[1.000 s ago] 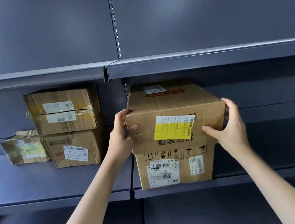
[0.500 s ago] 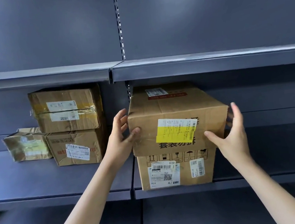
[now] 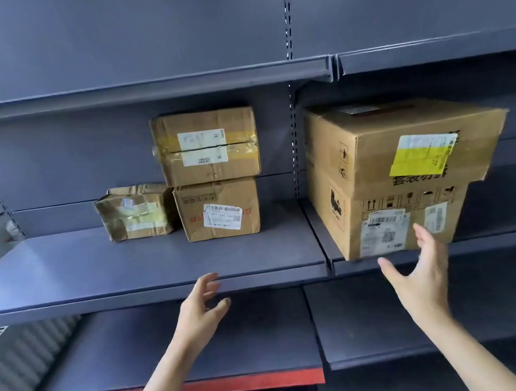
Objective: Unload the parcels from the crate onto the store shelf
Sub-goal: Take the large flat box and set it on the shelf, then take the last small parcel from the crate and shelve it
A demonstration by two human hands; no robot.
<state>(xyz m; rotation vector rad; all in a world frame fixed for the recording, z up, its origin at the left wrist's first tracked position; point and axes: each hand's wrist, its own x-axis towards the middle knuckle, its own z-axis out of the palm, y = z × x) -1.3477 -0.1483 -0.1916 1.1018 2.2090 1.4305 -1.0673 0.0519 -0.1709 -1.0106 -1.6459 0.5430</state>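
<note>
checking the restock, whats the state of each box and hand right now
yellow-label box: stacked on the bottom right box, overhanging it
bottom right box: on the shelf at its front edge
taped box: stacked on the barcode box
barcode box: on the shelf
crumpled box: on the shelf, dented
left hand: open, empty
right hand: open, empty

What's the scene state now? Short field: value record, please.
left hand: open, empty, below shelf edge
right hand: open, empty, in front of bottom right box
right stack: yellow-label box on bottom right box
left stack: taped box on barcode box
crumpled parcel: beside left stack
middle shelf: holds all five
</note>
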